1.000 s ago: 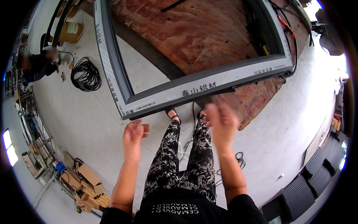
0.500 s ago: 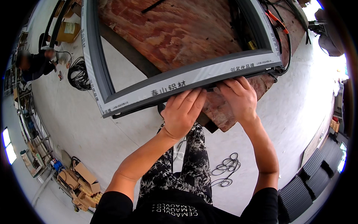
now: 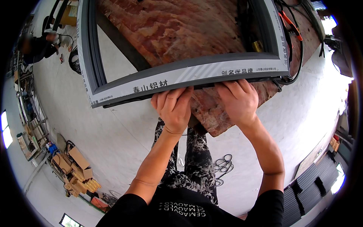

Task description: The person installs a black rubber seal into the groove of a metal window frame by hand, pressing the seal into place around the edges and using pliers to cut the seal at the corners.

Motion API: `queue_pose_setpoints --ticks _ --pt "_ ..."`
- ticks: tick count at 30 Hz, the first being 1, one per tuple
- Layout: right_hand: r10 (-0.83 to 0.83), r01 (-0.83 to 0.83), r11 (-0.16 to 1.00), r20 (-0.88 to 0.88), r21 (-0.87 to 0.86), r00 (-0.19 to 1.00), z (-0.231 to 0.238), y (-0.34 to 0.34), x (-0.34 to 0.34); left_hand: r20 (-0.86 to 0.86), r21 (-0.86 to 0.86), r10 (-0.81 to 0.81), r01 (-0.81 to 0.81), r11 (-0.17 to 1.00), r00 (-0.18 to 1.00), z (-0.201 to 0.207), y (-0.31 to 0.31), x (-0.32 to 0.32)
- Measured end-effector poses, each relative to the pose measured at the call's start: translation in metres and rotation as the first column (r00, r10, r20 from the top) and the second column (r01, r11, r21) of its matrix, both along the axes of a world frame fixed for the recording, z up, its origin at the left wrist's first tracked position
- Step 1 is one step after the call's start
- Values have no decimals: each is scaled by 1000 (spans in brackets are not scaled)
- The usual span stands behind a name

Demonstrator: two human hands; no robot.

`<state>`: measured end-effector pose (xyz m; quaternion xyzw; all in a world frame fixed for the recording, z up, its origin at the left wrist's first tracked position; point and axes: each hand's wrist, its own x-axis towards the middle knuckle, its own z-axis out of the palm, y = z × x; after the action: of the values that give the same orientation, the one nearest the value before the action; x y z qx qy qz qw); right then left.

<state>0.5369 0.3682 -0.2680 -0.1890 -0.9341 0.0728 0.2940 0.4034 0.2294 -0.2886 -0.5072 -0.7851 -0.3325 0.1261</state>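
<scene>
A dark grey window frame [image 3: 196,74], its face covered with printed white film, lies on a worn reddish wooden tabletop [image 3: 170,34]. Along its near outer side runs a thin black strip [image 3: 126,101], which looks like a rubber seal. My left hand [image 3: 173,109] is closed at the middle of that side, fingers bent together against the strip. To its right, my right hand [image 3: 242,101] is closed in the same way, its thumb side toward the left hand. The fingertips of both are partly hidden beneath the frame's edge. Black strip loops [image 3: 291,80] hang by the right corner.
Orange-handled pliers [image 3: 290,24] and black cables lie right of the frame. A yellow-and-black object [image 3: 257,46] sits inside it. Another person [image 3: 36,47] crouches at far left. Cardboard boxes [image 3: 80,160] stand lower left; a black cable [image 3: 224,165] lies on the floor.
The frame appears shifted left and slightly turned in view. My left hand has moved left along with it. My right hand stays nearly in place, now nearer the frame's right corner.
</scene>
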Motion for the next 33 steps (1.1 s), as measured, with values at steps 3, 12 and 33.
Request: queue_pose_setpoints --ticks 3,12,33 --pt "25 -25 999 14 -20 1000 0 0 0 -9 -2 6 -6 1000 1000 6 1 -2" --pt "-9 10 1000 12 -25 1000 1 -8 -2 31 48 -96 94 994 995 6 1 -3" --pt "-734 -247 -447 195 -860 651 29 -66 -36 105 -33 -158 162 986 982 10 -6 -2"
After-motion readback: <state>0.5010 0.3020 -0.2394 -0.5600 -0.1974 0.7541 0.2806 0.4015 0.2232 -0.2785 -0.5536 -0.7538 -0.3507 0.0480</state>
